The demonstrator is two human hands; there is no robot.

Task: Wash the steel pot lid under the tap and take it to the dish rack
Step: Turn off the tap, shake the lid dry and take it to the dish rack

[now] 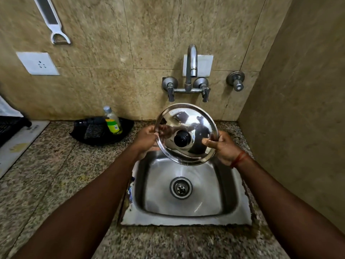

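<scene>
A round steel pot lid [194, 126] with a black knob in its middle is held tilted toward me above the back of the steel sink [186, 219]. My left hand [147, 140] grips its left rim and my right hand [224, 146] grips its right rim, thumb over the edge. The tap [192, 60] stands on the wall above the lid, with no water seen running. A black dish rack [9, 126] shows partly at the far left edge.
A black tray [93, 133] with a green-labelled soap bottle [112, 120] sits left of the sink on the granite counter [46, 174]. A wall socket [37, 63] and a hanging peeler [54, 21] are up left. A tiled side wall [302, 109] closes the right.
</scene>
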